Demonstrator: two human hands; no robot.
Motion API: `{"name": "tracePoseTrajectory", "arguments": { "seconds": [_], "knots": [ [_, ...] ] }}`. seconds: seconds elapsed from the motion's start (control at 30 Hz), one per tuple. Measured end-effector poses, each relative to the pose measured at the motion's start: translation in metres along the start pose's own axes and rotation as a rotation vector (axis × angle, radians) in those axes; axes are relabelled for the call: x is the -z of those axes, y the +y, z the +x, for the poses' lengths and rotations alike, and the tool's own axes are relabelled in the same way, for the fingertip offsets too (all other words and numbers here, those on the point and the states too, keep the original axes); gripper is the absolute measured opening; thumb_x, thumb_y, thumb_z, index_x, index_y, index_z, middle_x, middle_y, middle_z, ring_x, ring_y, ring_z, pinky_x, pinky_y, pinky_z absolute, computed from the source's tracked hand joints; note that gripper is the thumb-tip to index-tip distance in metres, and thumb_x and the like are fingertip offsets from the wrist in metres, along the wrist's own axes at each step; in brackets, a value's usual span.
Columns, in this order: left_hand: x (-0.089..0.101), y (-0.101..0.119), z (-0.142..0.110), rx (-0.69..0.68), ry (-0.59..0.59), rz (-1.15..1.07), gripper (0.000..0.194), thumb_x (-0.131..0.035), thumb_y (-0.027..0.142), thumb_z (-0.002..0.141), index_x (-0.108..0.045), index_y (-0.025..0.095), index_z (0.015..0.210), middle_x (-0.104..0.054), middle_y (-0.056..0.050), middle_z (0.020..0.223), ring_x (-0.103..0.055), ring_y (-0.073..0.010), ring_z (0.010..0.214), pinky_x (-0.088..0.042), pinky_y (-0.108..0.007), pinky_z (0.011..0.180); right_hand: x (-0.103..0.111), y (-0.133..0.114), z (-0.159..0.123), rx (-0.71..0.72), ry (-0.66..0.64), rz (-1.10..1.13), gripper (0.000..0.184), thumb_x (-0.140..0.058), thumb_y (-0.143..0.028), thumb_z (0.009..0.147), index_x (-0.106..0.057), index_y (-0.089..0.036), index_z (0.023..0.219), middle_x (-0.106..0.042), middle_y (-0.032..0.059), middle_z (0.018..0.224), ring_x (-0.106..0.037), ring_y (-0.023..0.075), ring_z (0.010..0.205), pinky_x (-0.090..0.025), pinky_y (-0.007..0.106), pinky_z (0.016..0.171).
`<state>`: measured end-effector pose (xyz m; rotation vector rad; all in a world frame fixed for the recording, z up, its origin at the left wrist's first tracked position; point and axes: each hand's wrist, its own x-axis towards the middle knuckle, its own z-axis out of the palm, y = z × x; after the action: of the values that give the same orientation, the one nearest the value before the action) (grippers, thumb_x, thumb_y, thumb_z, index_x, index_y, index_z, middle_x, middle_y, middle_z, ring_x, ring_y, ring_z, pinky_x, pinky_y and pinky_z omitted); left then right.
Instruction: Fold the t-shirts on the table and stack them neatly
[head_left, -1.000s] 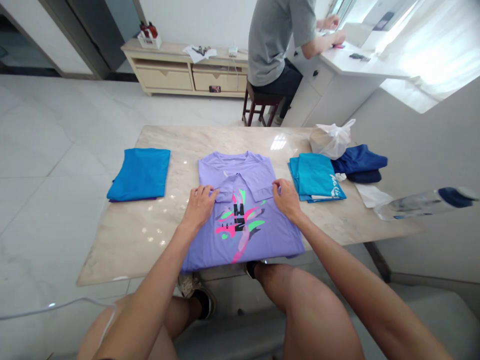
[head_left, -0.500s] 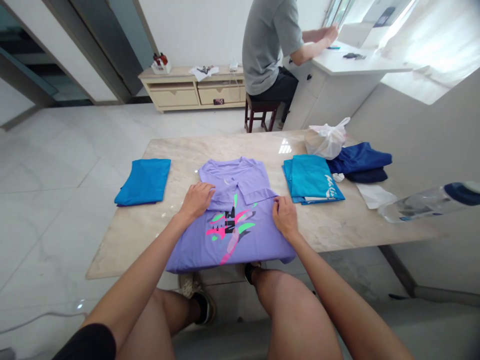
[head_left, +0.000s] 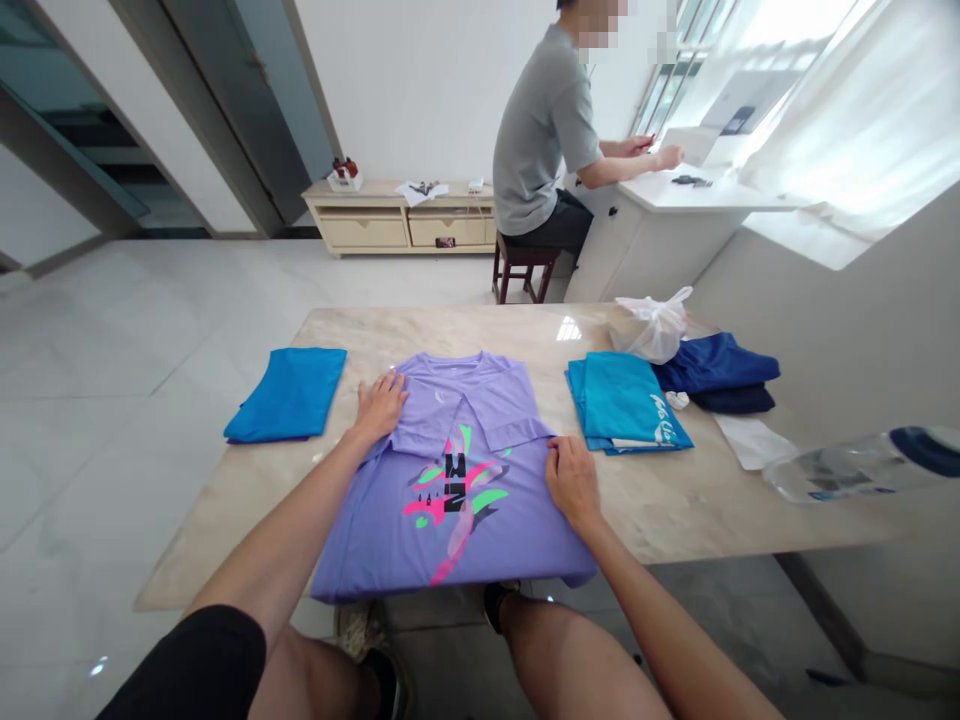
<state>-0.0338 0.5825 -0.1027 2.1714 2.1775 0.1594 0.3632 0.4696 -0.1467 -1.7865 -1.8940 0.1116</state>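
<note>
over on marble desk (head_left: 660, 515), near side, yes, touching purple shirt (head_left: 517, 550): at its right edge with curled fingers of right hand (head_left: 573, 482), can't tell if pinching; farther up, at its left edge, with slightly spread fingers of left hand (head_left: 381, 406)!

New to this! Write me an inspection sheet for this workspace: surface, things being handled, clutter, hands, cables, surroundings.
Surface: pale marbled table, glossy.
Things handled: purple T-shirt, print up, sleeves turned inward, bottom at the table's near edge.
Clutter: folded blue cloth left; folded turquoise garment, plastic bag, dark blue clothes, white paper and clear bottle right.
Hands: left hand laid on the shirt's edge; right hand at the opposite edge, fingers curled, grip unclear.
Cables: thin pale cord seemingly hanging at the low cabinet.
Surroundings: another person on a stool at a white counter.
</note>
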Motion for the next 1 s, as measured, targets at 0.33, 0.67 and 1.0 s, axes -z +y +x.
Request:
{"name": "tracePoseTrajectory", "arguments": {
  "seconds": [0.33,0.67,1.0],
  "knots": [
    [-0.02,0.028,-0.056,-0.136,0.011,-0.054,0.065,-0.037,0.042,0.114,-0.044,0.021,0.175,-0.04,-0.015,0.183,-0.033,-0.0328,0.172,-0.025,-0.064,0.14,-0.006,0.003,-0.001,0.014,0.046,-0.017,0.021,-0.044,-0.019,0.104,-0.064,-0.024,0.104,-0.071,0.014,0.107,-0.063,0.0324,0.107,-0.049,0.046,0.099],
    [-0.023,0.05,-0.076,-0.285,-0.036,-0.071,0.068,-0.031,0.045,0.116,-0.035,0.019,0.179,-0.032,-0.011,0.186,-0.026,-0.0287,0.175,-0.018,-0.06,0.143,-0.01,0.006,0.0,0.037,0.06,-0.055,0.018,-0.045,-0.02,0.104,-0.062,-0.025,0.103,-0.071,0.0132,0.106,-0.064,0.0314,0.105,-0.049,0.044,0.097],
    [-0.011,0.048,-0.135,-0.296,-0.001,-0.028,0.071,-0.042,0.043,0.113,-0.038,0.013,0.177,-0.031,-0.018,0.186,-0.027,-0.0357,0.174,-0.023,-0.061,0.141,0.013,-0.033,0.01,0.094,-0.08,-0.186,0.034,-0.043,-0.016,0.104,-0.072,-0.016,0.121,-0.076,0.0186,0.12,-0.064,0.0334,0.118,-0.047,0.046,0.109]
  ]
}}
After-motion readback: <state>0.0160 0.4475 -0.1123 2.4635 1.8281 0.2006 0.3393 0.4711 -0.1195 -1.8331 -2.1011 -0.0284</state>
